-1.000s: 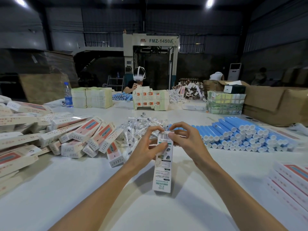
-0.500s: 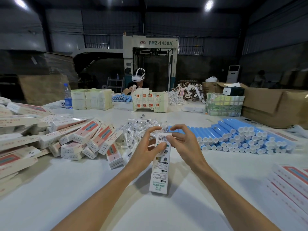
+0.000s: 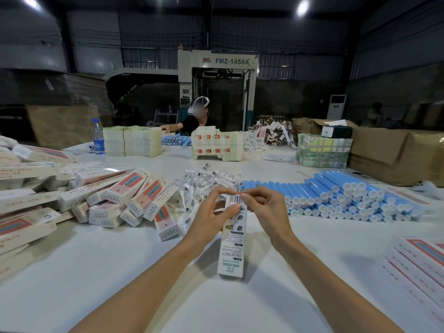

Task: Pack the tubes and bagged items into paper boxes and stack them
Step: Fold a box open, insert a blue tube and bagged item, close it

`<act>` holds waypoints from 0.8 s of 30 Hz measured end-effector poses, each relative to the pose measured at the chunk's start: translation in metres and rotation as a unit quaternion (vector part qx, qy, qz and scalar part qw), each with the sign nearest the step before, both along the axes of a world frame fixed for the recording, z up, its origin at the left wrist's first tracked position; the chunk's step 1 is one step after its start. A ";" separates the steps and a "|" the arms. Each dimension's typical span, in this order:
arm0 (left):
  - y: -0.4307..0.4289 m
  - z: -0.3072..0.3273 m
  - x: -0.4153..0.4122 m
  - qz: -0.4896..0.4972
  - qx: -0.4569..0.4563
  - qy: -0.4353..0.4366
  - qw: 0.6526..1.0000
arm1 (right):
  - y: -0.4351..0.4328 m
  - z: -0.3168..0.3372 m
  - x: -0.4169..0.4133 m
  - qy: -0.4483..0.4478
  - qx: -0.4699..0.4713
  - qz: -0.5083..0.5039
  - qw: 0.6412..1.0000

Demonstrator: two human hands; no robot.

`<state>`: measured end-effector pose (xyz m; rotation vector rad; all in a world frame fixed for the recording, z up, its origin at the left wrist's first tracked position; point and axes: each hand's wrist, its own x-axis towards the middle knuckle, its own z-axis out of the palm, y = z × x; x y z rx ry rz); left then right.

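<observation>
**Both hands on the top end of a thin card box**

On the left of the table (image 3: 96, 272) lies a loose pile of finished boxes (image 3: 125, 195), tipped over one another. Right of it, in the middle, is the heap of bagged items (image 3: 206, 181). The clear film looks slick and crinkly, so I expect a bag to slide unless it is pinched firmly.

My left hand (image 3: 211, 217) is curled round the top of the paper box (image 3: 234, 236), thumb on its printed face just under the barcode. The box stands nearly upright in the near middle of the table, between my two hands. I cannot tell whether its bottom end rests on the table or hangs just above it. My right hand (image 3: 266, 210) pinches the same top end from the other side, thumb and forefinger on the flap, so the hands are close together and both clamped on the box.

I judge the box light and stiff along its length but easily dented across its broad faces. The safest hold is on the narrow long edges near the top, with light pressure. The flap will likely spring back unless it is tucked fully in.

Further right are the blue tubes (image 3: 336, 198), stacked in rows. They look smooth and round, so they are likely to roll. At the near right edge lie flat boxes (image 3: 420, 260).
</observation>
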<state>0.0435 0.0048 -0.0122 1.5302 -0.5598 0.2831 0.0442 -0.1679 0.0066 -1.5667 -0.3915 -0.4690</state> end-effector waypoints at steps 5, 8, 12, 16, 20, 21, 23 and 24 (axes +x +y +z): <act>-0.004 0.002 -0.001 -0.011 -0.046 0.052 0.998 | 0.008 -0.008 -0.005 0.057 0.070 0.042 0.995; -0.009 0.007 -0.004 -0.038 -0.107 0.096 0.989 | 0.008 -0.004 -0.015 0.145 0.063 0.086 0.984; -0.014 0.011 -0.006 -0.079 -0.153 0.123 0.977 | -0.007 -0.008 -0.032 0.182 0.012 0.176 0.967; -0.034 0.016 -0.015 -0.114 -0.185 0.129 0.968 | -0.035 -0.007 -0.055 0.173 -0.031 0.158 0.972; -0.066 0.015 -0.030 -0.046 -0.081 0.078 0.993 | -0.073 0.007 -0.085 0.149 -0.082 0.022 0.985; -0.074 0.013 -0.032 -0.038 -0.049 0.079 0.995 | -0.086 0.013 -0.092 0.139 -0.104 -0.017 0.985; -0.089 0.007 -0.037 -0.050 0.010 0.092 0.994 | -0.116 0.027 -0.106 0.115 -0.163 -0.102 0.975; -0.096 0.005 -0.041 -0.057 0.045 0.091 0.993 | -0.134 0.034 -0.112 0.104 -0.200 -0.147 0.963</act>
